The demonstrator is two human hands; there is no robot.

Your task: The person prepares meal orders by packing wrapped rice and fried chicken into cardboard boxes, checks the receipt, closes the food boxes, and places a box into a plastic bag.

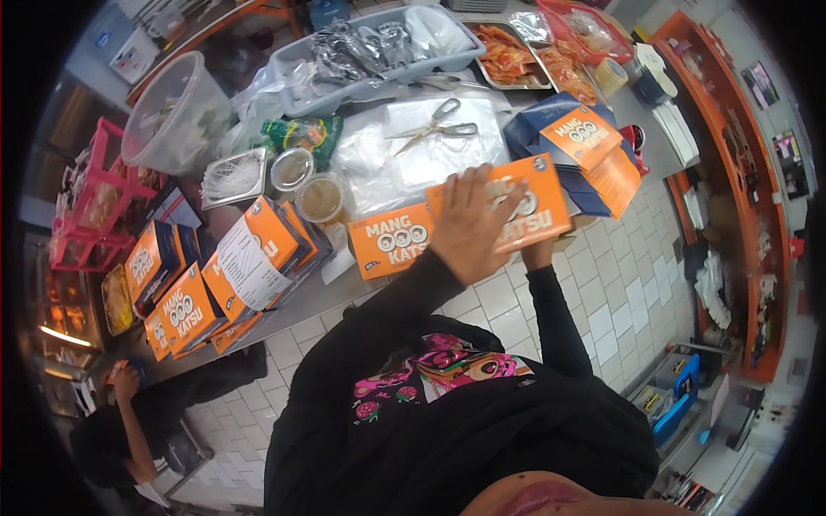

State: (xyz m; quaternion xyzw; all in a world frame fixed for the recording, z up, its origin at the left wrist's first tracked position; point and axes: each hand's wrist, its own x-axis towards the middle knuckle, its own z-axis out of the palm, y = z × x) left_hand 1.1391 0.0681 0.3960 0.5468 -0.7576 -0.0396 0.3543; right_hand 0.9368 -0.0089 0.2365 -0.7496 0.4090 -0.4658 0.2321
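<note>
An orange printed cardboard food box (548, 193) is between my hands at the front edge of the counter. My left hand (468, 222) lies across its left part, fingers spread over the cardboard. Under its lower edge is my right hand (539, 253), whose fingers are mostly hidden. A similar orange box (387, 242) lies just to the left, partly behind my left forearm. Flattened or folded orange and blue boxes (590, 151) are piled beyond the held box, to the right. Scissors (442, 129) with grey handles rest on clear plastic bags (361, 151).
More orange boxes (187, 313) stand on the left, one bearing a printed paper slip (251, 267). Near them are lidded cups (319, 198) and a clear plastic tub (174, 116). A grey-blue tray (381, 84) and metal food trays (510, 55) line the back. Another person (129, 419) is at lower left.
</note>
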